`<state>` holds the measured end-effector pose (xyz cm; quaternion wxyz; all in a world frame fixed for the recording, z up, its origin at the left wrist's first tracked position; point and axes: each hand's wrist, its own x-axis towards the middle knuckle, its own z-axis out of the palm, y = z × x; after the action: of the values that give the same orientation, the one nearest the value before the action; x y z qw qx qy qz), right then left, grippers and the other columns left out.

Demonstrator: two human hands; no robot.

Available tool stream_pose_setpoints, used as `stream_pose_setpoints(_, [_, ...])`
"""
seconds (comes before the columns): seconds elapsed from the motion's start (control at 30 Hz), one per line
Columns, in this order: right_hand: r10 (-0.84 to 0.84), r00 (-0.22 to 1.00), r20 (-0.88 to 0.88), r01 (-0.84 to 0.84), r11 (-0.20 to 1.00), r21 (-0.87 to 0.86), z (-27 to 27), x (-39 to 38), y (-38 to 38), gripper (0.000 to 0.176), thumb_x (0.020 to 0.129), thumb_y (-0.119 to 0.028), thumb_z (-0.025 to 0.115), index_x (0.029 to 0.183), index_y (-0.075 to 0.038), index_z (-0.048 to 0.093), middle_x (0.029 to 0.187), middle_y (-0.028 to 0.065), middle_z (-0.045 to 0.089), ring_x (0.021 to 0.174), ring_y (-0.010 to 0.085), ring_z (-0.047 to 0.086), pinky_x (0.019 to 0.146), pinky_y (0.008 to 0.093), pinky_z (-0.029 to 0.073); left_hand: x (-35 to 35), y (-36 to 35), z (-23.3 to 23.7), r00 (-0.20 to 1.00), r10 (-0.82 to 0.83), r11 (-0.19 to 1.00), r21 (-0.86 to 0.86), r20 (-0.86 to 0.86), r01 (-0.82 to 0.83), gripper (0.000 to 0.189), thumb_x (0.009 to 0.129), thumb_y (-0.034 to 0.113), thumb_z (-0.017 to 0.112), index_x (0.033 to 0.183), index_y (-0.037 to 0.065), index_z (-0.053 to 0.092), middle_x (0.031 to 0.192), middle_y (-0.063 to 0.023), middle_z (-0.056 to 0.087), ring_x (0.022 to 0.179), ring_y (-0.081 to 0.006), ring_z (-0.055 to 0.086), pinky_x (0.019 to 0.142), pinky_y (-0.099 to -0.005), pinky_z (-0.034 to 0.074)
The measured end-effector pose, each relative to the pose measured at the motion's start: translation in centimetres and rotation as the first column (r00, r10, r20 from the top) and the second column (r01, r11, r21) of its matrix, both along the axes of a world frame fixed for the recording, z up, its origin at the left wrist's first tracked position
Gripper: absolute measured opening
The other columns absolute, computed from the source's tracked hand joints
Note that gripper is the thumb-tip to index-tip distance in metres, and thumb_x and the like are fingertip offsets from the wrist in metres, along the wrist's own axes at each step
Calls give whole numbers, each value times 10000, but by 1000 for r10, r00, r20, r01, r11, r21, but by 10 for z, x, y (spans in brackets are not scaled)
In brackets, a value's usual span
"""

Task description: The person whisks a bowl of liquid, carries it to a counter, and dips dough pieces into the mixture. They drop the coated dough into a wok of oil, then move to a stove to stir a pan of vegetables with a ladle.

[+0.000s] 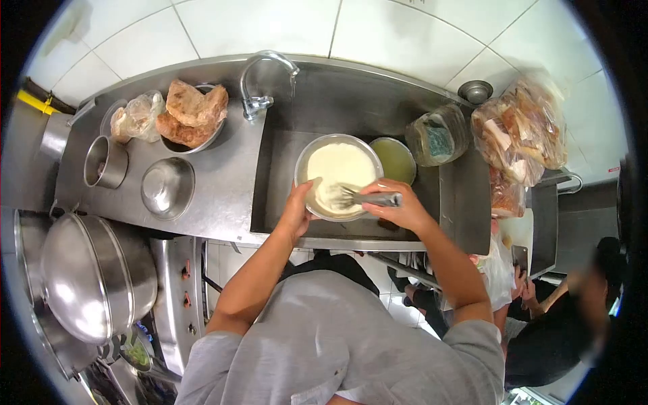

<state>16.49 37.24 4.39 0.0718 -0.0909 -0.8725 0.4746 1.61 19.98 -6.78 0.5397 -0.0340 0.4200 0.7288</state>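
A metal bowl of pale, creamy batter [341, 162] is over the steel sink [283, 152]. My left hand [297, 210] grips its left rim, thumb on the inner side. In my right hand [399, 206] is a whisk [378, 198], its handle pointing right and its wires dipping into the batter near the front rim. Just behind and to the right, partly hidden by the bowl, sits a round container of yellow-green liquid [394, 160]. A clear plastic tub with something green inside [435, 137] stands at the sink's right side.
A faucet [256, 101] arches over the sink's back left. On the left counter are an upturned metal bowl [167, 189], a pot [106, 162] and a bowl holding brown food pieces [192, 111]. Bagged food [520, 131] is piled at right. Another person [560, 331] works with a knife there.
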Motion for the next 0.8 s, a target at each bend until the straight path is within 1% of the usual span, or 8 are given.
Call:
stream_pose_setpoints(0.2, [-256,967,-21,253,964,-81,-21,-19,4,250,737,-132,711,963,-45,648,953,70,639,944,159,580,853,300,433,6,-4,20,999,-2,998,-69,-48,-1,528,862,358,481,1270,31,408,1210,-149,511,1070,-261,545,881,-403,471])
stream_pose_setpoints(0.33, [-11,995,103,36,969,-244,-16,-4,11,207,768,-105,693,957,-43,634,891,10,625,810,98,576,741,239,460,-6,-10,7,999,17,999,-36,-43,-19,536,875,313,473,1325,100,274,1206,-141,479,1048,-232,556,743,-393,550])
stream_pose_setpoints(0.37, [-76,962,264,175,910,-377,1,-4,17,255,741,-143,716,965,-44,643,965,42,634,945,135,564,861,281,424,-5,-11,12,998,15,998,-60,-53,-18,523,872,333,479,1302,81,321,1203,-142,493,1053,-237,553,785,-391,522])
stream_pose_setpoints(0.47, [-298,949,103,311,938,-155,-15,-24,10,211,753,-113,704,943,-53,634,885,10,621,811,87,563,749,240,455,3,-8,26,997,2,995,-104,-75,-10,516,868,375,494,1256,45,413,1193,-142,521,1061,-246,547,868,-385,467])
stream_pose_setpoints(0.5, [-162,982,-95,155,985,-74,-23,-28,4,211,755,-107,699,947,-49,633,901,11,619,847,98,558,765,235,445,4,-7,31,996,1,995,-103,-85,-10,517,868,377,496,1256,45,411,1189,-141,523,1060,-245,548,868,-383,466])
stream_pose_setpoints(0.6, [24,983,185,1,991,-136,-3,-19,3,192,762,-103,688,935,-37,636,908,22,612,887,109,547,818,256,425,-3,-12,22,998,28,997,-65,-56,-32,508,872,372,495,1254,48,406,1178,-136,527,1054,-243,551,868,-386,466])
stream_pose_setpoints(0.7, [-174,968,182,218,939,-266,-1,-21,20,196,757,-120,694,930,-43,641,904,29,611,893,109,544,837,264,415,1,-12,26,998,27,996,-82,-56,-31,511,876,366,493,1259,42,398,1185,-136,523,1065,-241,544,879,-392,462])
stream_pose_setpoints(0.8, [-117,993,-6,115,984,-138,-20,-37,0,234,725,-151,731,928,-68,651,913,30,628,920,131,564,841,279,425,-2,-9,15,999,-3,1000,-31,-36,2,537,881,352,489,1311,81,317,1207,-132,494,1032,-221,565,771,-374,522])
